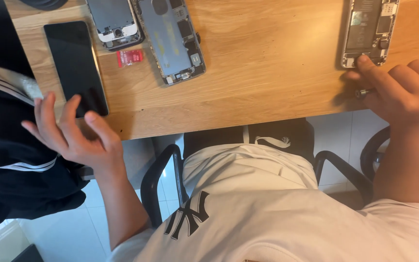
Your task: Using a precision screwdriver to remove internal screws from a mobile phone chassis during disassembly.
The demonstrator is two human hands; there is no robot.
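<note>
Light wood tabletop (pixel 267 63), grain visible, soft even light with faint shadows. Below its edge, black chair (pixel 158 179) with curved armrests. White tiled floor (pixel 73 223) with pale grout lines. Dark striped garment (pixel 10 160) at side.

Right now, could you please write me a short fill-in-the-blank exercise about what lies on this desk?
1. The right hand touches the bottom end of an opened ____.
2. The small memory card is ____ in colour.
3. The left hand hovers at the desk's edge beside a ____ screen panel.

Missing words: phone; red; black
</note>
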